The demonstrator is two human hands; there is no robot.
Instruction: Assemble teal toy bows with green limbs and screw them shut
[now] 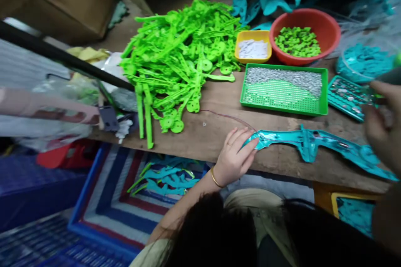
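Observation:
My left hand (236,154), with a ring and a gold bangle, has its fingers closed over the left end of a long teal plastic bow-shaped shell (288,137). The shell lies along the wooden bench with its ribbed inner side up. A thin dark wire (227,116) runs from its left end toward the green pile. My right hand (385,121) is blurred at the right edge, above the shell's right end and beside a teal tray of small metal parts (347,96). Its fingers are bent around a dark, blurred object, partly out of view.
Bright green plastic parts (184,54) are heaped on the bench (219,96). Behind the shell stand a green tray of small metal pieces (283,110), a yellow tub (253,61) and a red bowl (332,35). Below left is a blue-rimmed crate (82,200) holding teal parts.

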